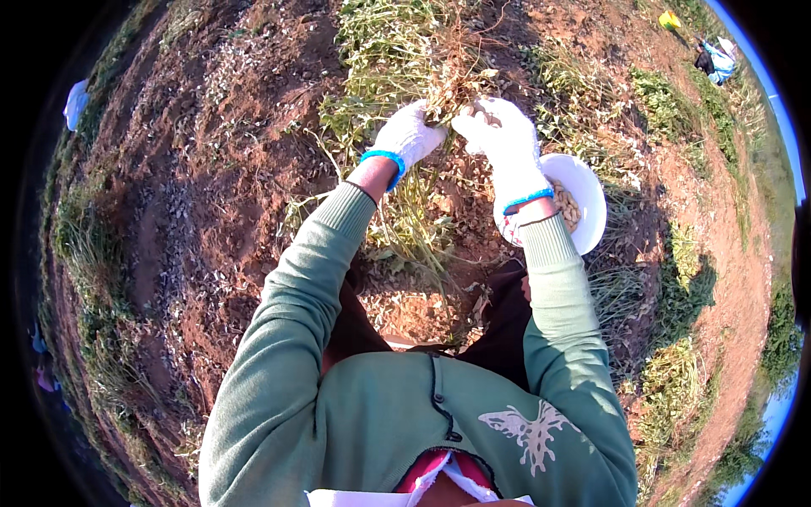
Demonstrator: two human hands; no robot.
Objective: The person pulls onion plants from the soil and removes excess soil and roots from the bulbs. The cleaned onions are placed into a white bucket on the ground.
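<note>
My left hand (412, 136), in a white knit glove with a blue cuff, grips an uprooted peanut plant (455, 82) by its stems just below the tangled brown roots. My right hand (504, 142), gloved the same way, is curled against the right side of that root mass. A few pale peanut pods (485, 118) show between its thumb and fingers. Below my right wrist stands a white bucket (592, 206), partly covered by the wrist and sleeve. Loose peanut pods (567, 206) lie inside it. Green stems (415, 222) trail down from the plant between my forearms.
Pulled plants (386, 51) lie in a row ahead, with more plants (570, 82) right of it. Reddish soil (253, 146) strewn with dry leaves spreads leftward. Far right are a person (719, 63) and a yellow object (669, 20). A whitish object (76, 104) sits far left.
</note>
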